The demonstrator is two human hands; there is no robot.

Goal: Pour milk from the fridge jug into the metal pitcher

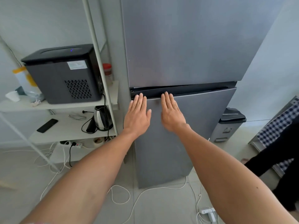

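Here both hands lie flat, fingers straight and together, holding nothing: left hand (137, 113) and right hand (171, 113) side by side, palms toward the lower door (194, 126) of the grey fridge (182, 46), fingertips at its top edge by the dark gap below the upper door. Fridge shut; jug and pitcher not visible. At 9 o'clock, a white shelf (53, 105) carries a black appliance (64, 73); a steel kettle (102, 118) sits on the shelf below. White cables (121, 196) trail on the floor at 6 o'clock.
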